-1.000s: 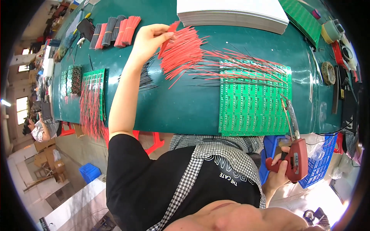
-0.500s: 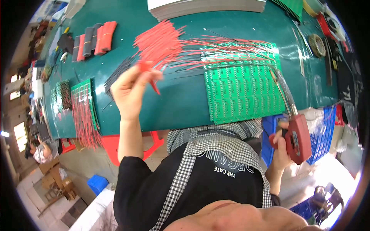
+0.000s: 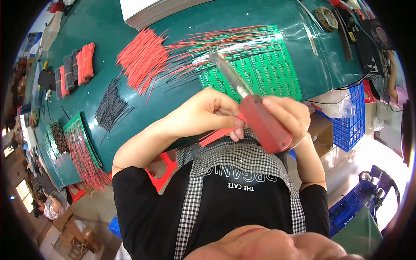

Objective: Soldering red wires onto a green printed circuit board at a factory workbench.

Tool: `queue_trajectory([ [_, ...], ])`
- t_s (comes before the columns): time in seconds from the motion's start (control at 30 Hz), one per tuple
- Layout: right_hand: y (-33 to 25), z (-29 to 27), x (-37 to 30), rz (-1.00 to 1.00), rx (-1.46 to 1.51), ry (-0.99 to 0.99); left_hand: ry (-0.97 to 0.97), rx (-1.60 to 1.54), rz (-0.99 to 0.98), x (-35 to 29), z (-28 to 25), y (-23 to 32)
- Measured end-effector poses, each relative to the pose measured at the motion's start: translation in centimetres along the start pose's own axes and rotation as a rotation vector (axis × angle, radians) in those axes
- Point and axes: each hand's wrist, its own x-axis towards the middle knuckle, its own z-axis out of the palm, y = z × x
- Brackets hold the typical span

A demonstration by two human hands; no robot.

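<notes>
My left hand (image 3: 201, 113) is closed around a small bunch of red wires (image 3: 215, 136) in front of my apron, close to the table's near edge. In my right hand (image 3: 291, 113) is a red soldering gun (image 3: 265, 125), its metal barrel slanting up and left over the green circuit board panel (image 3: 264, 80). The gun's body is beside my left fingertips; whether they touch is hard to tell. Red and black wires (image 3: 225, 41) lie across the panel's far part. Left of them is a heap of loose red wires (image 3: 143, 58).
A pile of black wires (image 3: 112, 106) lies left of my left arm. Farther left are rolled red and black wire bundles (image 3: 86, 60) and a wired green panel (image 3: 82, 134). A white stack (image 3: 151, 13) is at the back. Tape (image 3: 326, 18) lies far right; a blue crate (image 3: 349, 123) stands below.
My left hand has come right and nearer with the red wires. My right hand has raised the soldering gun and brought it left, next to the left hand. The whole view has turned.
</notes>
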Motion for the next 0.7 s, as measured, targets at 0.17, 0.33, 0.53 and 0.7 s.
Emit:
queue_trajectory([
  [0.17,-1.5,-1.2,-4.2,0.227,-0.039,0.026,0.335,0.499,0.081,-1.9,0.1,2.0],
  [0.33,-4.7,-2.0,-7.6,0.797,0.156,-0.089,0.482,1.845,0.508,-2.1,-2.4,-0.8],
  [0.53,-5.5,-0.2,-8.8,1.012,0.221,-0.182,0.557,1.954,0.561,-2.4,-3.3,-2.1],
  [0.7,-5.5,0.4,-9.0,1.040,0.200,-0.105,0.554,1.876,0.528,-2.3,-3.2,-1.8],
])
